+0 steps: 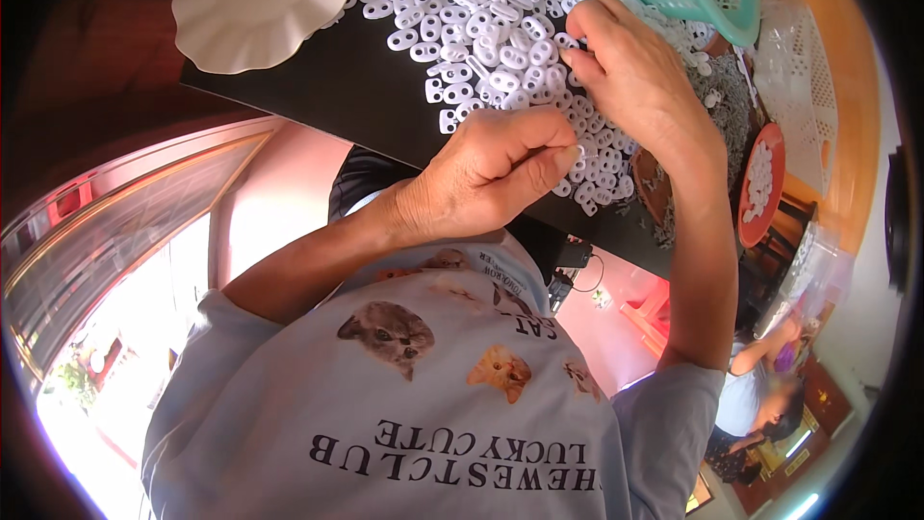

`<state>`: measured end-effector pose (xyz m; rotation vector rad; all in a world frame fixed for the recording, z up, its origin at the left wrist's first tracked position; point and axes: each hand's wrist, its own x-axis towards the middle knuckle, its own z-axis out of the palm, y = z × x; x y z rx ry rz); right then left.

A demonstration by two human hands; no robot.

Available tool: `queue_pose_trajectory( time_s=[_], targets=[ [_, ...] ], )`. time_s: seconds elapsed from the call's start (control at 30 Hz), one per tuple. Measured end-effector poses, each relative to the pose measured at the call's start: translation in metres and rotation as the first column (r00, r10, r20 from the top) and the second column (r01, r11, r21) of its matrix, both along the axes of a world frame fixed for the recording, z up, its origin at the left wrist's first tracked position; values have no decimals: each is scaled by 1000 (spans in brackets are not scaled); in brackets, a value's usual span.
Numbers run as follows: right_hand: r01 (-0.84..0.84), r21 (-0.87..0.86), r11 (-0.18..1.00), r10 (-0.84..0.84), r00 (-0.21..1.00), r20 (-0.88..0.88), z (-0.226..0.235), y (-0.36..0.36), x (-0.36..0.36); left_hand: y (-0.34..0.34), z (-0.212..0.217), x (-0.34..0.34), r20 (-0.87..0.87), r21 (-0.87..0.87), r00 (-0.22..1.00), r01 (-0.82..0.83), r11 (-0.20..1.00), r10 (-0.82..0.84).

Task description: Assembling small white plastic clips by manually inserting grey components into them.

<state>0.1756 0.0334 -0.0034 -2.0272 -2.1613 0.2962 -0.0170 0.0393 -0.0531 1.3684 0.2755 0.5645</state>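
Note:
A large heap of small white oval plastic pieces with two holes (481,24) covers part of the dark tabletop (318,77). My left hand (500,169) is closed in front of the heap, with thumb and forefinger pinched together. A bit of a white piece (579,150) shows at those fingertips; the rest of it is hidden. Over the right side of the heap, my right hand (635,72) has its thumb and forefinger brought together on a white piece (567,41). Its other fingers are curled and partly out of sight.
A cream scalloped-edge dish (260,5) stands at the far left. On the right are a green plastic basket (736,0), a pile of small grey parts (736,101) and a red dish (747,202) holding white pieces. Another person (746,395) is at lower right.

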Motion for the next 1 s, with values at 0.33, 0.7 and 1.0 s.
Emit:
queue_pose_trajectory(
  time_s=[0.33,0.7,1.0],
  targets=[
    [21,63,998,-5,970,-244,3,-6,7,0,-1,-6,71,-13,997,3,1000,-2],
    [228,-339,913,-409,480,-776,37,-52,-1,-1,13,-10,3,-376,1000,17,926,-17],
    [174,-311,934,-356,469,-808,48,-71,-7,-5,23,-5,4,-355,997,70,932,-73]
  ],
)
